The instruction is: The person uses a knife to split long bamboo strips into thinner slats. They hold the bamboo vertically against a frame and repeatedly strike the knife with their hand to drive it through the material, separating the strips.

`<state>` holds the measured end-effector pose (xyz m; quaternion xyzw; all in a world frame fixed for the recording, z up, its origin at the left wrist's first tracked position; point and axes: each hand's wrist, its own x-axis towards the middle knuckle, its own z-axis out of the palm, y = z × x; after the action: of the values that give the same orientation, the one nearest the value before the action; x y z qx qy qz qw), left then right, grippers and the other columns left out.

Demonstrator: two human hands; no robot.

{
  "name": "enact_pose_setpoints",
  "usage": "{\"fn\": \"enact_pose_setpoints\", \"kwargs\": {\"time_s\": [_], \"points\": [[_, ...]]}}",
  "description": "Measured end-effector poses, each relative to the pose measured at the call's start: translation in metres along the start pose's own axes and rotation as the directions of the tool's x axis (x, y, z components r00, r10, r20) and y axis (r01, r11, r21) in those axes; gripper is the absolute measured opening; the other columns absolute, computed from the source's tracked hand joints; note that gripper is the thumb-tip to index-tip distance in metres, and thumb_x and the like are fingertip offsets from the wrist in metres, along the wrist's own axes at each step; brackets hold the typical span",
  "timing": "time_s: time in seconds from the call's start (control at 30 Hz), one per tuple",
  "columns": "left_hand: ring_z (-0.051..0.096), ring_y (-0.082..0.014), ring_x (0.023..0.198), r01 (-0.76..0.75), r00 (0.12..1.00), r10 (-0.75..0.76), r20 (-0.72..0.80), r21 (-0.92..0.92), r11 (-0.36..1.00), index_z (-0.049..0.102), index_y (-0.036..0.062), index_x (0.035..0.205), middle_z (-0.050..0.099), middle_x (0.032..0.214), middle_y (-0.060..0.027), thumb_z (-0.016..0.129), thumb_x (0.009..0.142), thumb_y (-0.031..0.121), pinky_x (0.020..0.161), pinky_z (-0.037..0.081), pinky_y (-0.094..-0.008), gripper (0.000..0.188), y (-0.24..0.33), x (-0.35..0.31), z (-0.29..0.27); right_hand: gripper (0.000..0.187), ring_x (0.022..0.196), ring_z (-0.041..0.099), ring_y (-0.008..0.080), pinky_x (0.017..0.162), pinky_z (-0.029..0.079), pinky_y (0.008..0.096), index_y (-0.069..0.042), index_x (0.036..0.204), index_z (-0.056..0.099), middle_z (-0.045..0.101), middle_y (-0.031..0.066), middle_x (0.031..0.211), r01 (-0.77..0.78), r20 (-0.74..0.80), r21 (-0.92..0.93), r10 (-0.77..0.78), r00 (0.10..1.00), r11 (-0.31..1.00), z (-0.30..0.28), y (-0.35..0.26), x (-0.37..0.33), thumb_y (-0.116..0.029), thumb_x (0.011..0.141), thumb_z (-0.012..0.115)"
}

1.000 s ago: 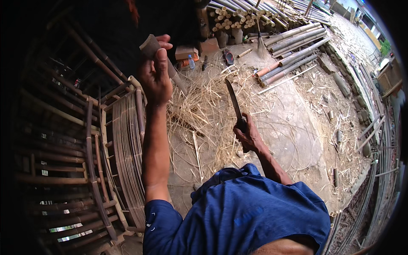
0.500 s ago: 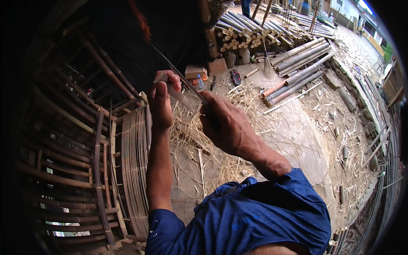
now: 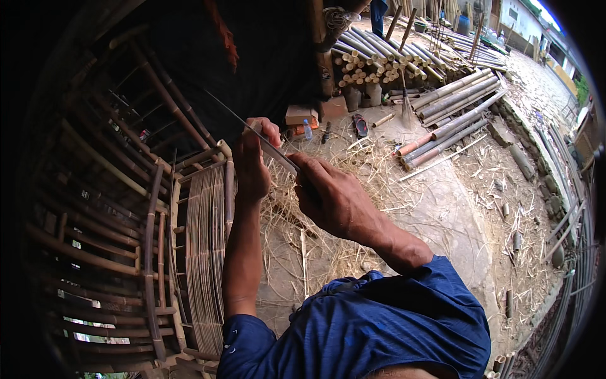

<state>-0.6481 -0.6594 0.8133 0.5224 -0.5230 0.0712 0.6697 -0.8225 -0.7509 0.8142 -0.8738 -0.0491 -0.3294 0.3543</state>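
Brown bamboo poles form a slatted frame (image 3: 149, 252) at the far left of my feed, a panel of thin pale strips (image 3: 205, 252) just beside it. Next comes my left grip (image 3: 254, 174), closed round a grey-brown bamboo piece (image 3: 275, 155). The piece's long axis slants down to the right, out of the left grip toward the right one. Nearly parallel above it runs a long, dark, narrow knife (image 3: 232, 113); whether they touch, I cannot tell. My right grip (image 3: 334, 196) wraps the knife's hidden handle, nearer the piece's lower end. Farther right, straw-coloured shavings (image 3: 374, 158) litter the floor.
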Motion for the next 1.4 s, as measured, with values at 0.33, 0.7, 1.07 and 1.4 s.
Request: {"fn": "enact_pose_setpoints", "kwargs": {"time_s": [0.33, 0.7, 1.07, 1.4], "points": [[0.046, -0.0115, 0.067, -0.002, 1.0, 0.002, -0.017, -0.001, 1.0, 0.049, 0.006, 0.087, 0.049, 0.072, -0.0037, 0.033, 0.098, 0.065, 0.063, 0.038, -0.0274, 0.062, 0.002, 0.001, 0.003, 0.044, 0.079, 0.066, 0.0395, 0.063, 0.053, 0.045, -0.003, 0.131, 0.048, 0.063, 0.0217, 0.097, 0.006, -0.004, 0.0, -0.006, 1.0, 1.0, -0.003, 0.0, 0.001, -0.004, 0.088, 0.061], [0.052, -0.0262, 0.113, 0.02, 0.98, 0.009, -0.197, 0.144, 0.989, 0.046, -0.0003, 0.128, 0.054, 0.121, -0.0167, 0.023, 0.095, 0.07, 0.102, 0.036, -0.0461, 0.081, 0.007, 0.007, 0.006, 0.039, 0.073, 0.064, 0.0425, 0.06, 0.051, 0.0493, -0.003, 0.126, 0.046, 0.062, 0.0233, 0.092, -0.039, 0.04, -0.009, 0.039, 0.998, 0.999, -0.008, -0.007, 0.01, -0.007, 0.089, 0.058], [0.029, -0.0349, 0.142, -0.306, 0.927, 0.262, 0.269, 0.946, 0.11, 0.045, 0.0098, 0.143, 0.041, 0.148, -0.0182, 0.064, 0.088, 0.051, 0.111, 0.015, -0.0661, 0.071, 0.1, 0.083, 0.008, 0.022, 0.068, 0.061, 0.0473, 0.059, 0.048, 0.0541, 0.003, 0.105, 0.042, 0.059, 0.0272, 0.075, -0.15, 0.207, -0.132, 0.176, 0.962, 0.98, -0.021, 0.006, 0.038, -0.007, 0.089, 0.054], [0.066, -0.0203, 0.089, -0.298, 0.953, 0.194, 0.233, 0.837, 0.459, 0.067, 0.0052, 0.11, 0.068, 0.094, -0.0073, 0.072, 0.088, 0.016, 0.079, 0.052, -0.0348, 0.026, 0.095, 0.103, 0.013, 0.017, 0.065, 0.063, 0.0413, 0.057, 0.046, 0.0528, 0.001, 0.099, 0.042, 0.054, 0.0219, 0.065, -0.12, -0.025, -0.117, 0.117, 0.993, 0.986, -0.018, 0.04, 0.042, -0.009, 0.091, 0.053]]}}
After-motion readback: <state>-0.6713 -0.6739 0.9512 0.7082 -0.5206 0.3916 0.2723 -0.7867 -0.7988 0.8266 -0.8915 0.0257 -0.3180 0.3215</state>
